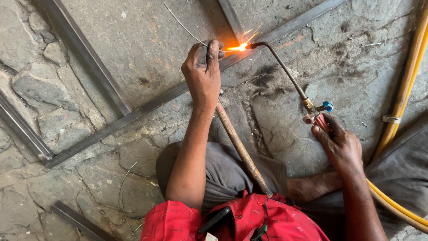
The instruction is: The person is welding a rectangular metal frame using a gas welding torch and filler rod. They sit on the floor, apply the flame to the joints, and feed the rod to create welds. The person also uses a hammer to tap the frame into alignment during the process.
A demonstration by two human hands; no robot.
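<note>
A gas welding torch point(285, 73) is at work over a stone floor point(356, 58). It has a thin, dark, bent metal neck running from a brass fitting with a blue knob and a red knob up to a curved tip, where a bright orange-white flame point(240, 46) throws a few short sparks. The flame sits on a long grey steel bar point(151, 102) that lies diagonally across the floor, right where a 2nd bar point(232, 18) meets it from above.

The right hand point(341, 145) is closed around the torch's red handle just below the knobs, thumb lying along it. The left hand point(204, 73) is closed on a thin filler wire point(183, 24), its tip held into the flame, the rest arching up and away to the left.

A rusty brown rod point(240, 149) lies slanting under the left forearm toward the person's lap. Yellow hoses point(408, 85) run down the right edge and curve behind the right arm. More grey bars point(89, 58) lie on the left part of the floor, which is cracked and sooty near the torch.
</note>
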